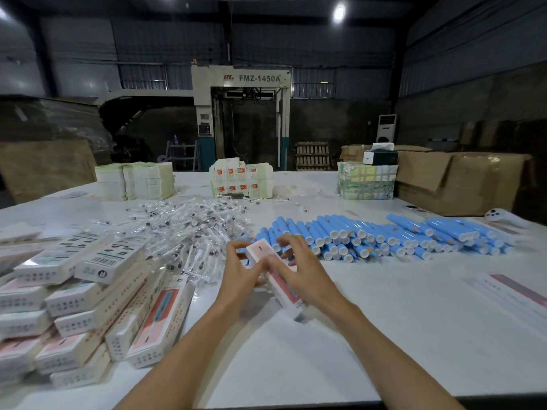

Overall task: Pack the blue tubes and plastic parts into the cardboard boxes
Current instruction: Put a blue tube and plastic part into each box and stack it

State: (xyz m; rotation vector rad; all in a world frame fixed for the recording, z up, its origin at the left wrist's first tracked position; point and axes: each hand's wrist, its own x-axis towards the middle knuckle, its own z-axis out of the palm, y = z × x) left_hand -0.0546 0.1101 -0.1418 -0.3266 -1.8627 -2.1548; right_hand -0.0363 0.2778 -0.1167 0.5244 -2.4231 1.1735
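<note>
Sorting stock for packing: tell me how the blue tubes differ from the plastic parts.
The blue tubes are opaque blue with white caps; the plastic parts are clear with dark bits. The tubes lie roughly parallel, the parts in a jumbled heap. Both lie loose on the white table.

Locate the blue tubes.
Head view: blue tubes heaped on the table, right of centre, beyond the right hand, with the plastic parts to their left.
</note>
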